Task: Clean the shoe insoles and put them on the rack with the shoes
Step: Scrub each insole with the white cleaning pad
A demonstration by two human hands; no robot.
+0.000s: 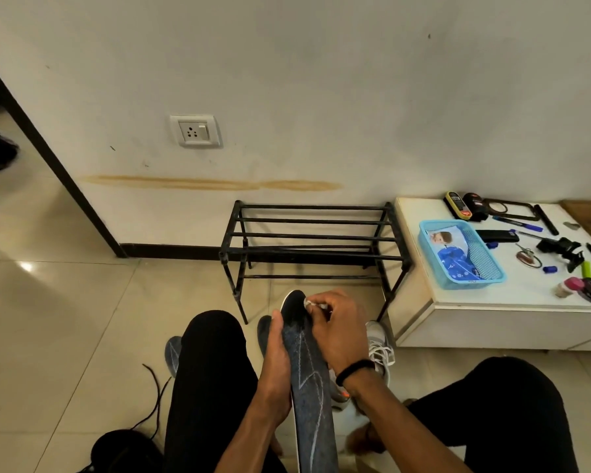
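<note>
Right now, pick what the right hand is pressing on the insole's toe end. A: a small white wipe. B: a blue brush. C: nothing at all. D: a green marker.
A: the right hand pinches a small white wipe against the dark toe end of the insole, which the left hand grips from the side.

Left hand grips dark insole along its edge; right hand pinches small white wipe against insole's toe end. Black rack beyond, grey shoe beside right wrist.
</note>
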